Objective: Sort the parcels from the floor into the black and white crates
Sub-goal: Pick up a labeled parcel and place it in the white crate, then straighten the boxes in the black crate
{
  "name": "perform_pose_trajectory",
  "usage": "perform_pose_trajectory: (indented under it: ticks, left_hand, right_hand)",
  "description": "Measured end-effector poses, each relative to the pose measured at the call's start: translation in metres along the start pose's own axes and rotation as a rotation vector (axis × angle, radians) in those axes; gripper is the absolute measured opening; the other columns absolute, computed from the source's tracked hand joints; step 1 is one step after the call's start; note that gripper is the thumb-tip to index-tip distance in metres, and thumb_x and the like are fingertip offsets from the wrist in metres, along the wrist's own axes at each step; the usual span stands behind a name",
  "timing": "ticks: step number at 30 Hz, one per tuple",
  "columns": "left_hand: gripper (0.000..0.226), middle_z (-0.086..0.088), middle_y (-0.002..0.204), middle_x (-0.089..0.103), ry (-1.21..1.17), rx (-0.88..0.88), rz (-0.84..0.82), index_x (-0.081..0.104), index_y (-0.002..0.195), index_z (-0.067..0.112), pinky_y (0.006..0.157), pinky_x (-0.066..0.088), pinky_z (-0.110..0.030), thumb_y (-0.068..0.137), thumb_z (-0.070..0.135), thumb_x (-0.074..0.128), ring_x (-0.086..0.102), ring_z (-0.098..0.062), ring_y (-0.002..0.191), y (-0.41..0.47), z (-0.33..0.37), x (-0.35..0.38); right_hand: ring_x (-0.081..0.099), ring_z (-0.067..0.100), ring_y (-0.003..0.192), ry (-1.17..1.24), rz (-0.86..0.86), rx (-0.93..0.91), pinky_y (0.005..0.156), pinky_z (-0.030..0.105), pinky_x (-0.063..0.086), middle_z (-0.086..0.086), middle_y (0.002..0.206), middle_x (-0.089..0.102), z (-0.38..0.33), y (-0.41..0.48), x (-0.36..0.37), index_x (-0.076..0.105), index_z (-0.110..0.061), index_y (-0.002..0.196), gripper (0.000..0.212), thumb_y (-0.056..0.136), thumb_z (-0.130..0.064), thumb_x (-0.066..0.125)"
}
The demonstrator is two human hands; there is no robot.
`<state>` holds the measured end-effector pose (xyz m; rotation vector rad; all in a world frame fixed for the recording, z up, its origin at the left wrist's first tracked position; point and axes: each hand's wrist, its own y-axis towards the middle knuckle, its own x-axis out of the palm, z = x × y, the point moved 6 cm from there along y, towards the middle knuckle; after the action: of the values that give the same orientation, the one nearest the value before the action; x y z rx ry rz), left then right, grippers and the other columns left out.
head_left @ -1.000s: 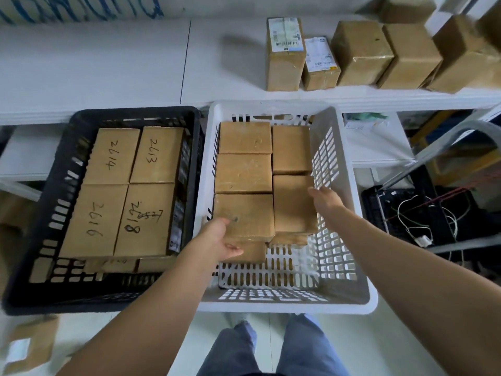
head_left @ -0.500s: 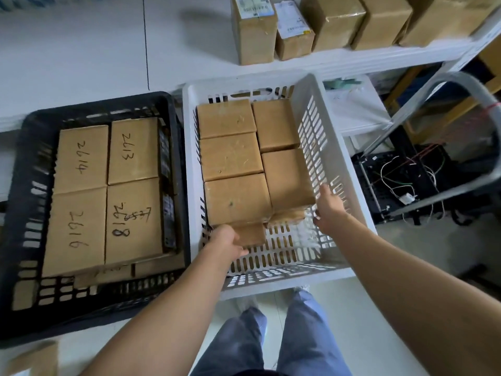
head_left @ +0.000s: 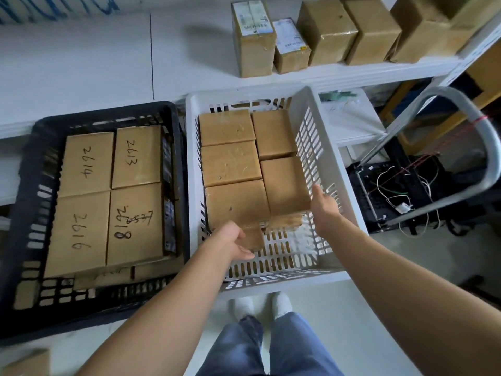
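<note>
The white crate (head_left: 325, 278) holds several plain brown parcels in two rows. My left hand (head_left: 233, 242) rests against the near edge of the near-left parcel (head_left: 235, 204), thumb out to the right, its fingers mostly hidden. My right hand (head_left: 324, 206) touches the right side of the near-right parcel (head_left: 284, 183) with fingers extended. To the left, the black crate (head_left: 24, 213) is packed with parcels marked with handwritten numbers (head_left: 135, 156). One more parcel (head_left: 24, 362) lies on the floor at the bottom left.
A white shelf (head_left: 81, 63) behind the crates carries several taped boxes (head_left: 328, 31) at its right end. A grey trolley handle (head_left: 482, 137) and a black device with loose wires (head_left: 393, 185) stand right of the white crate. My feet (head_left: 260, 305) are just before it.
My right hand has slid from the near corner of the near-right parcel to its right side. My left hand stays at the near-left parcel's edge. The view has shifted.
</note>
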<state>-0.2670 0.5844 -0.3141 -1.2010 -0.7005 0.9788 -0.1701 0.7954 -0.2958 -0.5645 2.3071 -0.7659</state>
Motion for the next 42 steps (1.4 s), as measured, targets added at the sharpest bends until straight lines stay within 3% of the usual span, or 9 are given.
perform_pose_trajectory:
  ticks: [8, 12, 15, 17, 23, 31, 35, 39, 42]
  left_hand:
    - [0.025, -0.021, 0.116, 0.056, -0.198, 0.314, -0.089, 0.050, 0.114, 0.000, 0.074, 0.051, -0.042, 0.090, -0.005, 0.044, 0.059, -0.033, 0.101, -0.079, 0.034, -0.009]
    - [0.045, -0.024, 0.135, 0.047, -0.310, 0.414, -0.136, 0.035, 0.138, -0.004, 0.101, 0.041, -0.047, 0.094, -0.004, 0.041, 0.046, -0.037, 0.126, -0.095, 0.058, -0.018]
    - [0.042, -0.022, 0.119, 0.055, -0.382, 0.504, -0.117, 0.036, 0.137, -0.007, 0.101, 0.041, -0.044, 0.096, 0.000, 0.040, 0.055, -0.032, 0.108, -0.115, 0.068, -0.046]
    - [0.039, -0.020, 0.112, 0.056, -0.445, 0.553, -0.088, 0.038, 0.136, -0.006, 0.097, 0.044, -0.042, 0.098, 0.003, 0.038, 0.056, -0.028, 0.098, -0.123, 0.073, -0.074]
    - [0.039, -0.021, 0.141, 0.044, -0.511, 0.573, 0.056, 0.039, 0.136, -0.005, 0.108, 0.035, -0.045, 0.099, 0.007, 0.037, 0.042, -0.034, 0.131, -0.116, 0.079, -0.175]
    - [0.043, -0.013, 0.139, 0.049, -0.307, 0.594, 0.264, 0.044, 0.137, 0.006, 0.105, 0.034, -0.041, 0.095, 0.016, 0.049, 0.047, -0.027, 0.124, -0.077, 0.095, -0.314]
    - [0.042, -0.010, 0.126, 0.050, -0.098, 0.492, 0.314, 0.043, 0.135, 0.005, 0.088, 0.033, -0.033, 0.095, 0.019, 0.048, 0.050, -0.025, 0.109, -0.047, 0.093, -0.352]
    - [0.045, -0.013, 0.144, 0.043, 0.098, 0.456, 0.329, 0.043, 0.137, 0.004, 0.095, 0.034, -0.035, 0.094, 0.016, 0.052, 0.040, -0.029, 0.130, -0.015, 0.093, -0.368]
    - [0.042, -0.012, 0.135, 0.050, 0.200, 0.436, 0.306, 0.048, 0.134, 0.005, 0.089, 0.037, -0.032, 0.094, 0.017, 0.053, 0.048, -0.027, 0.119, 0.000, 0.091, -0.371]
  right_hand:
    - [0.049, 0.024, 0.086, -0.016, -0.124, -0.255, 0.073, 0.030, 0.036, 0.011, 0.092, 0.051, -0.066, -0.037, 0.004, 0.058, -0.002, 0.111, 0.046, 0.101, -0.040, 0.034]
    - [0.045, 0.017, 0.067, 0.025, -0.151, -0.273, 0.062, 0.025, 0.035, 0.002, 0.074, 0.046, -0.069, -0.044, 0.015, 0.050, -0.012, 0.087, 0.031, 0.101, -0.036, 0.035]
    - [0.037, 0.010, 0.060, 0.051, -0.230, -0.320, 0.057, 0.025, 0.033, -0.004, 0.068, 0.039, -0.083, -0.065, 0.033, 0.052, -0.015, 0.095, 0.027, 0.100, -0.036, 0.037]
    - [0.043, 0.011, 0.065, 0.076, -0.290, -0.365, 0.059, 0.026, 0.034, -0.002, 0.073, 0.047, -0.095, -0.081, 0.051, 0.057, -0.013, 0.100, 0.030, 0.099, -0.036, 0.039]
    - [0.053, 0.023, 0.114, 0.079, -0.446, -0.467, 0.100, 0.038, 0.041, 0.006, 0.123, 0.058, -0.120, -0.135, 0.123, 0.055, -0.007, 0.128, 0.044, 0.100, -0.037, 0.038]
    - [0.058, 0.015, 0.083, 0.071, -0.500, -0.416, 0.073, 0.026, 0.047, 0.006, 0.090, 0.063, -0.121, -0.182, 0.249, 0.063, -0.010, 0.108, 0.037, 0.099, -0.038, 0.039]
    - [0.050, 0.029, 0.123, -0.001, -0.493, -0.238, 0.104, 0.039, 0.039, 0.009, 0.135, 0.052, -0.098, -0.180, 0.296, 0.042, -0.011, 0.141, 0.055, 0.096, -0.043, 0.044]
    - [0.058, 0.030, 0.105, -0.115, -0.438, -0.174, 0.093, 0.039, 0.048, 0.012, 0.118, 0.059, -0.074, -0.173, 0.311, 0.044, -0.006, 0.135, 0.053, 0.095, -0.041, 0.045]
    - [0.061, 0.029, 0.097, -0.120, -0.399, -0.113, 0.090, 0.044, 0.052, 0.013, 0.112, 0.061, -0.059, -0.168, 0.313, 0.044, -0.008, 0.132, 0.051, 0.094, -0.043, 0.046]
